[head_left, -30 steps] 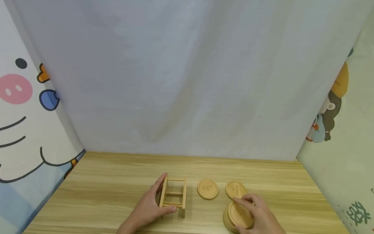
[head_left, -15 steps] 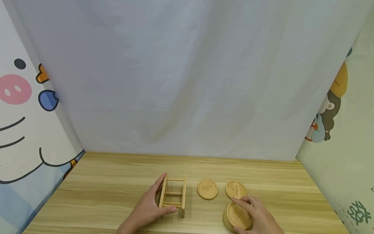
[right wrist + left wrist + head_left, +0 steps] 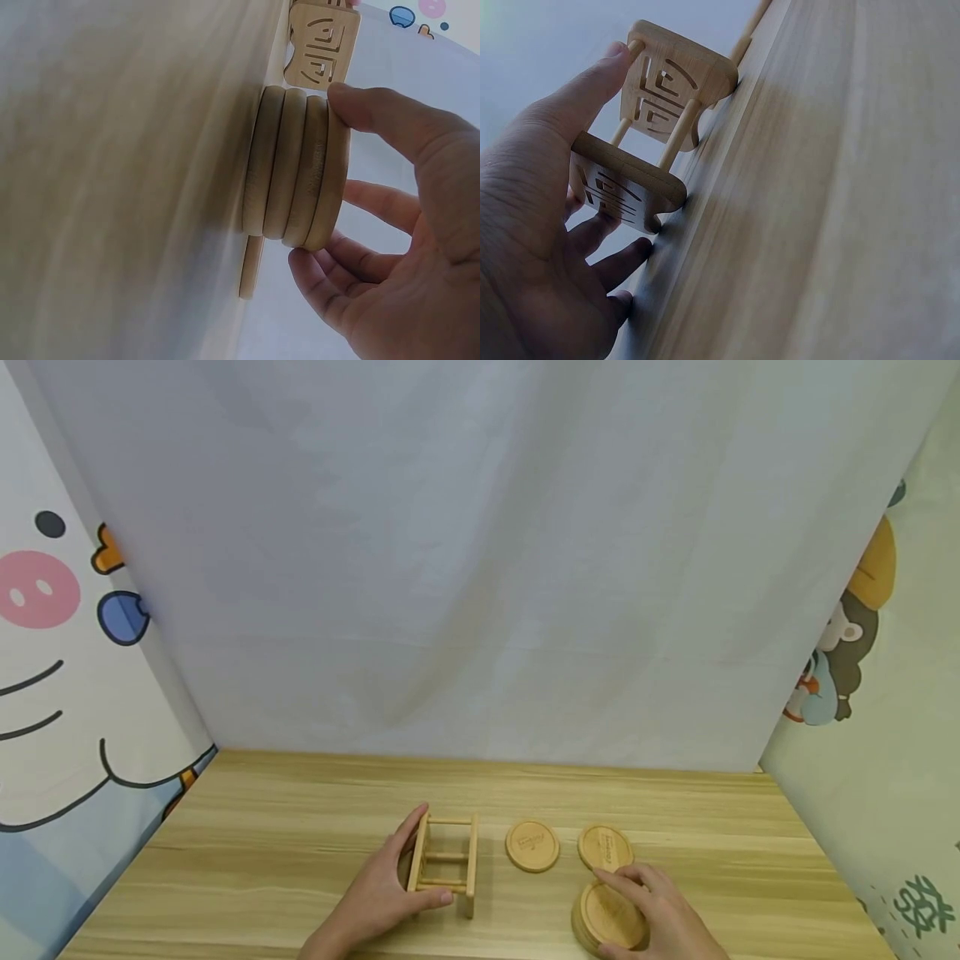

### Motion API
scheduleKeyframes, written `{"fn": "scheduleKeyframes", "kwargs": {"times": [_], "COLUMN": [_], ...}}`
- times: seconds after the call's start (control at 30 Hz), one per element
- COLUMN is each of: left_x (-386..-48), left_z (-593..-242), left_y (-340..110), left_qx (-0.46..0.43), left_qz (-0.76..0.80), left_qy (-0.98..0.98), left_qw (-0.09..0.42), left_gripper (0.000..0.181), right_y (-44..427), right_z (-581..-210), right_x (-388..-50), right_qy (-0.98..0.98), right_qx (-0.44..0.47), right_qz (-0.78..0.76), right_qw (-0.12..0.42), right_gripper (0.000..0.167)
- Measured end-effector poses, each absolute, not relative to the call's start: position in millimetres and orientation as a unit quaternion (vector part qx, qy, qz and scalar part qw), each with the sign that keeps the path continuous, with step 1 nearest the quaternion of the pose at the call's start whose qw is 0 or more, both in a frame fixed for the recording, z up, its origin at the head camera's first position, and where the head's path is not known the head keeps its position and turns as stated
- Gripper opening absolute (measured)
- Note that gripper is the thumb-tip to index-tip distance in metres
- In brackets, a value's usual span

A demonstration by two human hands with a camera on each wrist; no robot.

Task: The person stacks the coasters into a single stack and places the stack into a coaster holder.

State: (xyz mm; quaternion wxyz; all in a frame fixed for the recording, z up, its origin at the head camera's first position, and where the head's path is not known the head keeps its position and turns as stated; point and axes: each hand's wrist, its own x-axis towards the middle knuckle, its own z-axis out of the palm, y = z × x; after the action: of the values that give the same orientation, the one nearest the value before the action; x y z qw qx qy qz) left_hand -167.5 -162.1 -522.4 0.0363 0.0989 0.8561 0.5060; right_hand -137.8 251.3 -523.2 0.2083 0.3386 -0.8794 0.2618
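My left hand (image 3: 378,889) holds a small wooden coaster rack (image 3: 473,860) standing on the table, with the thumb over its near end. Seen from the left wrist, the rack (image 3: 676,79) has cut-out side plates joined by round rods. My right hand (image 3: 663,914) pinches the top coaster (image 3: 611,912) of a stack between thumb and fingers. That top coaster (image 3: 332,180) lies on several others in the right wrist view, roughly aligned with them. Two more round wooden coasters with engraved marks lie flat: one coaster (image 3: 532,846) beside the rack, another coaster (image 3: 605,847) just behind the stack.
The wood-grain table (image 3: 300,810) ends at a pale hanging cloth (image 3: 480,610) at the back. A cartoon-printed panel (image 3: 60,693) stands on the left, and a pale green printed panel (image 3: 892,710) stands on the right.
The top coaster, earlier shifted to the right of the stack, has come leftward into line with the coasters below. My right hand moved slightly with it. My left hand and the rack stayed still.
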Motion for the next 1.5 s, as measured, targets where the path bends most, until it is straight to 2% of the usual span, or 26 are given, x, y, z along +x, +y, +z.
{"fn": "scheduleKeyframes", "kwargs": {"times": [0.37,0.7,1.0,1.5], "left_x": [-166,-166,-166,-165], "left_z": [-522,-519,-518,-513], "left_y": [-163,-163,-163,-163], "left_qx": [0.094,0.097,0.101,0.104], "left_qz": [0.505,0.506,0.51,0.524], "left_qy": [0.857,0.856,0.854,0.844], "left_qw": [0.038,0.04,0.04,0.045], "left_gripper": [0.123,0.122,0.122,0.119], "right_y": [251,246,245,244], "right_z": [-515,-505,-496,-488], "right_x": [-135,-130,-132,-144], "right_qy": [-0.895,-0.903,-0.909,-0.92], "right_qx": [0.32,0.278,0.237,0.207], "right_qz": [0.251,0.245,0.272,0.258], "right_qw": [0.184,0.218,0.207,0.21], "right_gripper": [0.08,0.068,0.058,0.057]}}
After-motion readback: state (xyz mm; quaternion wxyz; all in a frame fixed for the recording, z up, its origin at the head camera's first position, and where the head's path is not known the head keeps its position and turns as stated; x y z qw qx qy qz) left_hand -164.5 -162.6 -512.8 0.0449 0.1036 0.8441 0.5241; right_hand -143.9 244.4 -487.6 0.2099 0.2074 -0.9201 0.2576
